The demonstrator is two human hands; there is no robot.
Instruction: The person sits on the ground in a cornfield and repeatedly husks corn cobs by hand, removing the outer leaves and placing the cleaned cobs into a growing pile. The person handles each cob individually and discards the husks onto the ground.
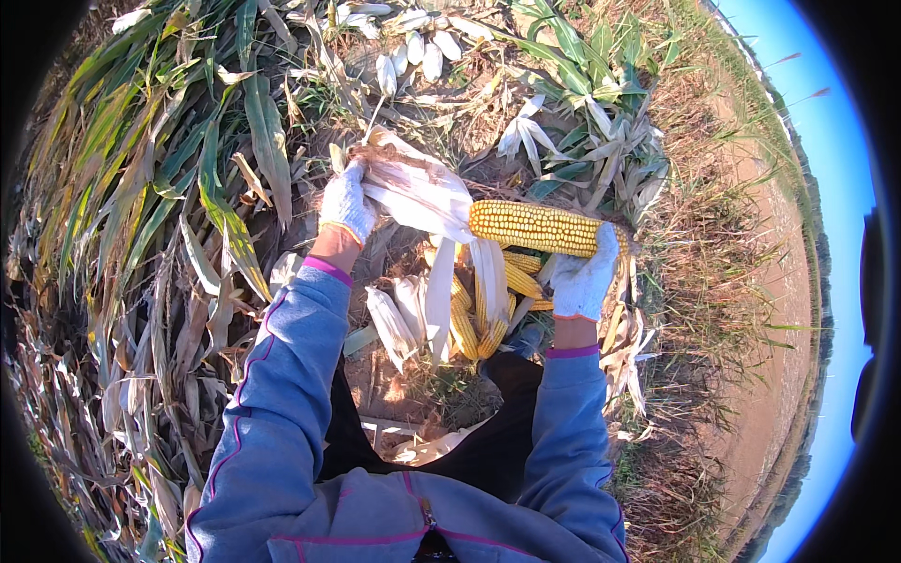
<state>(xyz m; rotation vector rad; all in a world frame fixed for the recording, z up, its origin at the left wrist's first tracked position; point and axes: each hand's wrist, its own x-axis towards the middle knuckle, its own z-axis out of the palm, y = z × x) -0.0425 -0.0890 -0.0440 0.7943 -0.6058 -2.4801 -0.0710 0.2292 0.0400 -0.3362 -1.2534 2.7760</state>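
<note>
My right hand [584,271], in a white knit glove, grips a bare yellow ear of corn [538,226] near its right end. Pale husk leaves [422,193] spread from the ear's left end. My left hand [349,203], gloved alike, holds these leaves at their far side, where brown silk [401,156] lies along them. Loose husk strips hang down between my arms. Below them, several husked yellow ears [464,320] lie piled on the ground. Just left of that pile rest ears still wrapped in pale husk [391,324].
Several unhusked ears [415,49] lie on the soil farther ahead. Cut corn stalks with long leaves [176,162] heap up on my left. An opened husk [528,134] and green leaves [577,63] lie ahead to the right. Dry grass [704,281] borders a bare dirt strip [764,338].
</note>
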